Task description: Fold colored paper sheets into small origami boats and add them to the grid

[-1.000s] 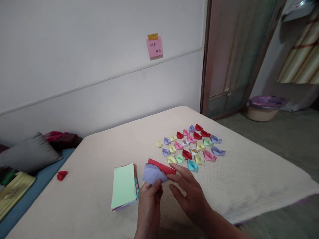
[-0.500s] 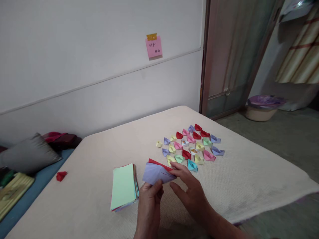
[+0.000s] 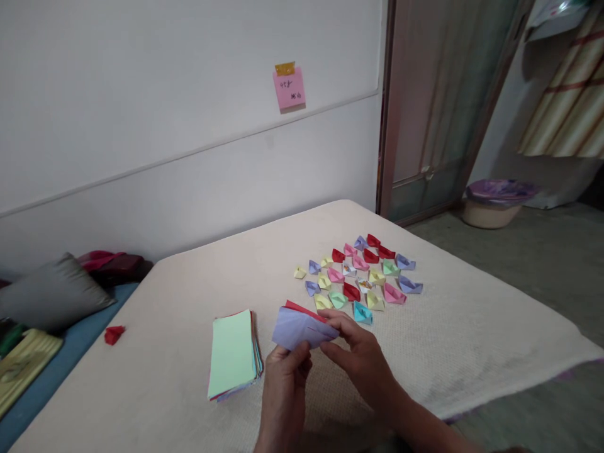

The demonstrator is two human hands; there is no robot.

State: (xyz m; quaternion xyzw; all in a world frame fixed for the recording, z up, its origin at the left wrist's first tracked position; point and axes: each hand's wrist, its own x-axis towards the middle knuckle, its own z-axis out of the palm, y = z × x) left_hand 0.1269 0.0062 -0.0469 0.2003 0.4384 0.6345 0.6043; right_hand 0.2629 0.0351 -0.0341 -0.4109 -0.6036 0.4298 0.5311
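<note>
My left hand (image 3: 284, 385) pinches the near edge of a lilac paper sheet (image 3: 297, 328) that lies over a red sheet (image 3: 302, 309), both lifted a little above the bed. At the sheets' right end, my right hand (image 3: 361, 355) has its thumb and fingers closed on them. A stack of coloured paper (image 3: 233, 352) with a pale green top sheet lies just left of my hands. Several small folded paper boats (image 3: 361, 274) in red, pink, yellow, lilac, green and blue are laid out in rows beyond my right hand.
The cream bed cover (image 3: 472, 340) drops off at the right and near edges. A crumpled red paper (image 3: 114, 334) lies far left, near a grey pillow (image 3: 51, 292). A pink note (image 3: 289, 89) is taped on the wall. A basin (image 3: 497, 202) stands on the floor by the door.
My right hand went from spread fingers beside the sheets to a closed grip on their right end. The lilac sheet now covers more of the red one.
</note>
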